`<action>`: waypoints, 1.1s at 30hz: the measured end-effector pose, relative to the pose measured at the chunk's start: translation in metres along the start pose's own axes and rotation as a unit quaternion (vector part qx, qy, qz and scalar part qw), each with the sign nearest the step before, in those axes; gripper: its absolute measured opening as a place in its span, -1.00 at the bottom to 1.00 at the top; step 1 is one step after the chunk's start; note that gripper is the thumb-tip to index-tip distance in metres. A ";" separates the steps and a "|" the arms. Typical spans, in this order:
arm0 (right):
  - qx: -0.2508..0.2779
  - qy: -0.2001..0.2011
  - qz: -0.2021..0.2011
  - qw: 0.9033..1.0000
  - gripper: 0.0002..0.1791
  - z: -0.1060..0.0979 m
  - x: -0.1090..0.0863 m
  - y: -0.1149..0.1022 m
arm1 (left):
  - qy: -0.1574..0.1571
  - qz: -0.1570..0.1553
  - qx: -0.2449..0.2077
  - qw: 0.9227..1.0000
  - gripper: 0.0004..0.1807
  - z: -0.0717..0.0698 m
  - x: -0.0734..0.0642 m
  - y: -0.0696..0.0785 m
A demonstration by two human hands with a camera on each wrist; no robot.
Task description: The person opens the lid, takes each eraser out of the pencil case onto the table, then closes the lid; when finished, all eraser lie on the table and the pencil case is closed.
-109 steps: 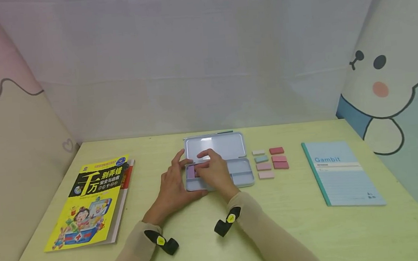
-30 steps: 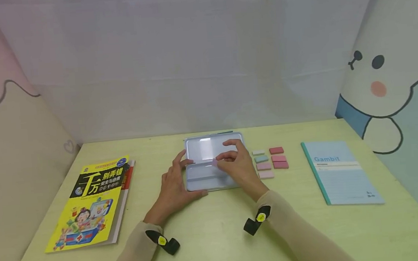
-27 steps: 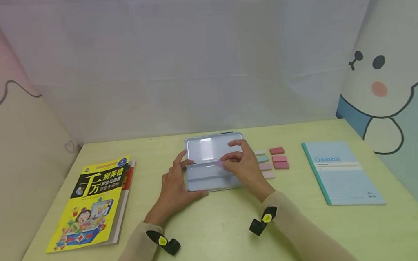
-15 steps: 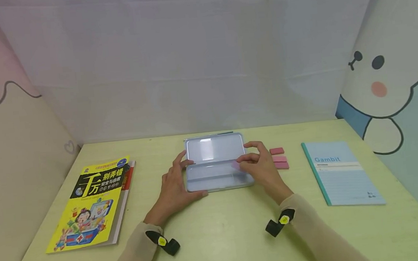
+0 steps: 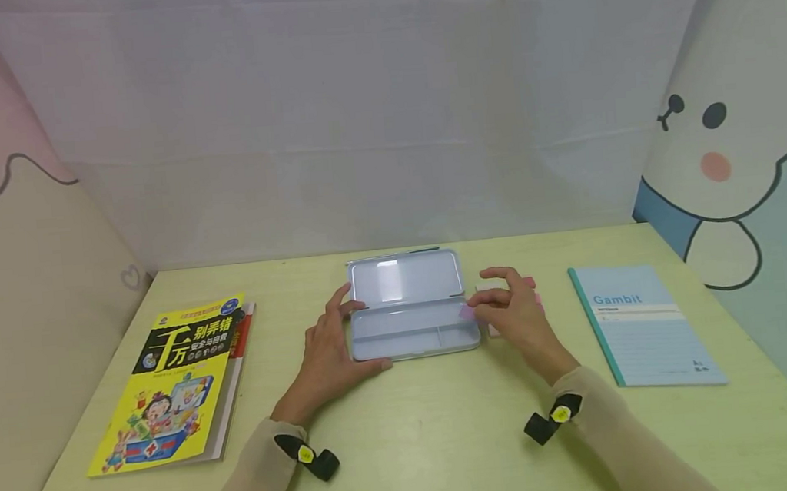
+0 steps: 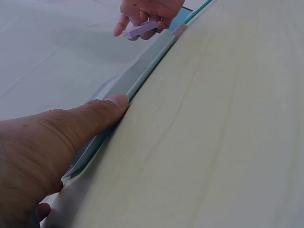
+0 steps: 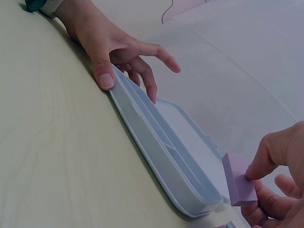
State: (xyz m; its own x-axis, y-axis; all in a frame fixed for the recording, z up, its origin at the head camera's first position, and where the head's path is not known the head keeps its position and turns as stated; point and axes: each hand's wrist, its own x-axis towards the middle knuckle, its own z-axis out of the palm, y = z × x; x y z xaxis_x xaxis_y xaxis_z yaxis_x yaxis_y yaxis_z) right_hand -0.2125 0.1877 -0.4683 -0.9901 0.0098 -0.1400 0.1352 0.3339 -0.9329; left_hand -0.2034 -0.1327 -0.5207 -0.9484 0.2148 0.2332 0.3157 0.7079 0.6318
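A pale blue pencil case [image 5: 396,345] lies on the table with its lid [image 5: 406,279] folded back. My left hand [image 5: 328,349] grips its left end, thumb along the front wall and fingers toward the hinge side. Between thumb and fingers, my right hand [image 5: 520,316] pinches a small purple rectangular block [image 7: 237,180], held just off the case's right end. Inside the case, low dividers [image 7: 168,147] part the compartments, and no block shows in them. Behind the right hand are pink blocks [image 5: 530,282], partly covered by its fingers.
At the left lies a yellow picture book [image 5: 162,395] on top of another book [image 5: 238,342]. A light blue notebook [image 5: 650,333] is at the right. Behind the lid, a thin pen-like stick [image 5: 425,250] lies near the table's back edge.
My right hand has lifted the purple block out of the case's left compartment and carried it rightward past the case's right end. The left hand keeps its hold.
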 end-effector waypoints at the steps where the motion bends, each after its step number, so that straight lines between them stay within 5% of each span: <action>1: -0.001 0.002 0.000 1.000 -0.32 -0.002 0.000 0.000 | -0.001 -0.001 0.000 1.000 0.52 0.000 0.000 0.000; 33: -0.073 0.004 -0.006 0.997 -0.28 -0.060 -0.010 0.034 | -0.004 -0.007 0.003 1.000 0.51 0.001 -0.001 -0.002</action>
State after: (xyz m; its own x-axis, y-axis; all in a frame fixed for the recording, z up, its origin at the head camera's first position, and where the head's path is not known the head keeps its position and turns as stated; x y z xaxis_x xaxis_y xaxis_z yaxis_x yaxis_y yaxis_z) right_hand -0.2006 0.2552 -0.4787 -0.9920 0.0116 -0.1257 0.1164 0.4685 -0.8758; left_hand -0.2034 -0.1333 -0.5230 -0.9527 0.2102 0.2196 0.3030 0.7153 0.6297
